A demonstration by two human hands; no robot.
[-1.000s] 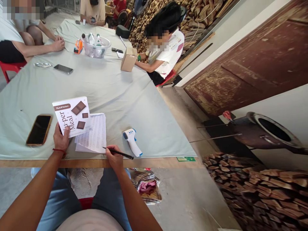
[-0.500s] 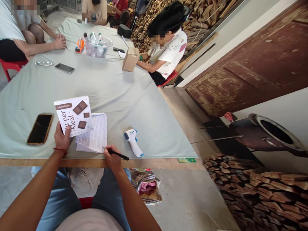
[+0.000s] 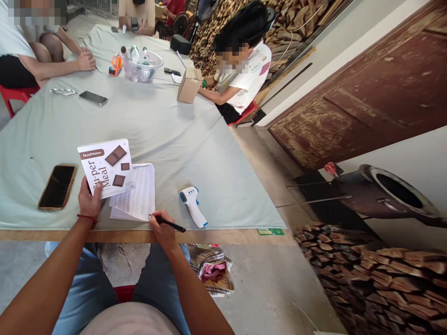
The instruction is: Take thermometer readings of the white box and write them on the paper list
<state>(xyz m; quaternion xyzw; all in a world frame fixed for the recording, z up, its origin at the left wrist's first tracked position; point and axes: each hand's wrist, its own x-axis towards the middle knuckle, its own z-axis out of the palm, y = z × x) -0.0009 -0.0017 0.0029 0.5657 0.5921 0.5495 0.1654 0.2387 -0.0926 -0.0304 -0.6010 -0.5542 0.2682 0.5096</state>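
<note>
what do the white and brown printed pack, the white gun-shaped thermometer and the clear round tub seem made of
White and brown printed pack: likely smooth card, from its flat face and crisp edges.
White gun-shaped thermometer: probably hard plastic, curved shell with a soft sheen.
Clear round tub: seemingly glossy plastic, contents show through its wall.

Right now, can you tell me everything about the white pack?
The pack looks like white card, its front printed with brown blocks, a brown NutriMotion label and sideways words. It's tilted, gripped near the lower left by the left hand, and hides part of the papers. Whether it touches them, I can't tell.
</note>
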